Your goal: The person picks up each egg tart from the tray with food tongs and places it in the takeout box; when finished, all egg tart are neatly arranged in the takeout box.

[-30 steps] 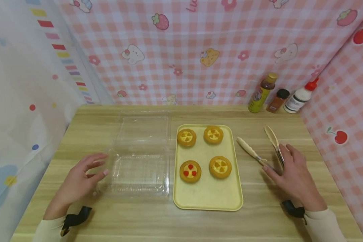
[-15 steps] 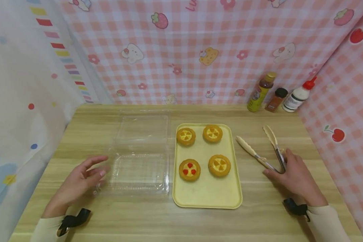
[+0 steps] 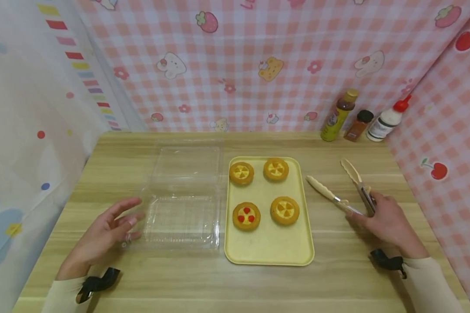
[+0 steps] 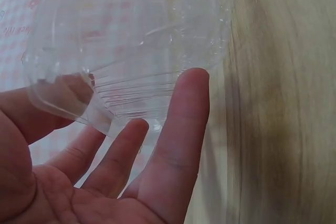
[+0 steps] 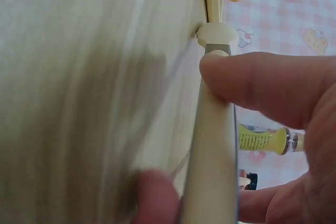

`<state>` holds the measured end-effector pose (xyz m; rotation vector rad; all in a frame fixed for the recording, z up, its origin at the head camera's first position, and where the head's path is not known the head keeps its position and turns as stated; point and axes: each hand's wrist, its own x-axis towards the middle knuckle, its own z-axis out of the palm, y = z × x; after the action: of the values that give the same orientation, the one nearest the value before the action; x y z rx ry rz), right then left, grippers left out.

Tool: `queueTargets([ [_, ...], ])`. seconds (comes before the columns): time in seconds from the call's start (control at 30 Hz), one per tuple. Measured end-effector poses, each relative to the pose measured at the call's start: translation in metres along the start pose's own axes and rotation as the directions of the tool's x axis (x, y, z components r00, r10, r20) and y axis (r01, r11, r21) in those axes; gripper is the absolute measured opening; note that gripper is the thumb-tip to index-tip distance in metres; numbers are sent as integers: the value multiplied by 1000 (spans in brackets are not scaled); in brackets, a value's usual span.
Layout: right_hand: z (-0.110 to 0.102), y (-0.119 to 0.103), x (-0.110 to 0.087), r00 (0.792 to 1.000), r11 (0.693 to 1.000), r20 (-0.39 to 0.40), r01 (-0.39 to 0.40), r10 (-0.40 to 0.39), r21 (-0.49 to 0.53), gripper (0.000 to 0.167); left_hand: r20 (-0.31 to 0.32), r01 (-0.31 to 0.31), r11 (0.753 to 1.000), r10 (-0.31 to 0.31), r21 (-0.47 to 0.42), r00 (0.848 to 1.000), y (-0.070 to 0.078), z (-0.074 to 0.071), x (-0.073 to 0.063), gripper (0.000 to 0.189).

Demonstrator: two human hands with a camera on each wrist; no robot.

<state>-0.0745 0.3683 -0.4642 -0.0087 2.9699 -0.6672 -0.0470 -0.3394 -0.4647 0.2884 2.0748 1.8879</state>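
Note:
My right hand [image 3: 387,224] holds a pair of tongs [image 3: 322,188] near the hinge end, its beige-tipped arms spread apart. In the right wrist view the thumb [image 5: 231,74] presses on one metal arm. On the yellow tray [image 3: 270,250] lie several tarts, one with red toppings [image 3: 246,216] and the others, like the near right one [image 3: 284,211], with orange wedges. My left hand [image 3: 95,241] is at the left edge of a clear plastic box [image 3: 180,221], whose lid lies open at the back. Its fingers are extended loosely beside the box wall; whether they touch it I cannot tell.
At the back right stand a yellow-labelled bottle [image 3: 334,119], a spice jar [image 3: 358,126] with a black lid, and a white squeeze bottle [image 3: 387,121] with a red nozzle. Patterned cloths [image 3: 235,65] rise behind and beside the wooden table [image 3: 180,282].
My right hand has closed its fingers around the tongs and moved slightly right. The left hand has stayed by the box with small finger movements. Tray and tarts rest in place.

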Motion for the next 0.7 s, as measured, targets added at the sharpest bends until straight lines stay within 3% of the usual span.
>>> queueTargets([
  [0.17, 0, -3, -2, 998, 998, 30, -47, 46, 37, 55, -14, 4, 1000, -4, 3, 1000, 0, 1, -2, 54],
  [0.3, 0, -5, -3, 997, 997, 12, -70, 70, 22, 63, -14, 10, 1000, -9, 10, 1000, 0, 2, -4, 54],
  [0.57, -4, -14, -6, 995, 999, -95, -6, 9, 39, 55, -17, 20, 999, -19, 43, 1000, 0, 3, -7, 56],
  [0.7, -7, -20, -7, 992, 998, -124, 36, -29, 49, 53, 13, -1, 999, 1, 32, 1000, 0, 2, -10, 57],
])
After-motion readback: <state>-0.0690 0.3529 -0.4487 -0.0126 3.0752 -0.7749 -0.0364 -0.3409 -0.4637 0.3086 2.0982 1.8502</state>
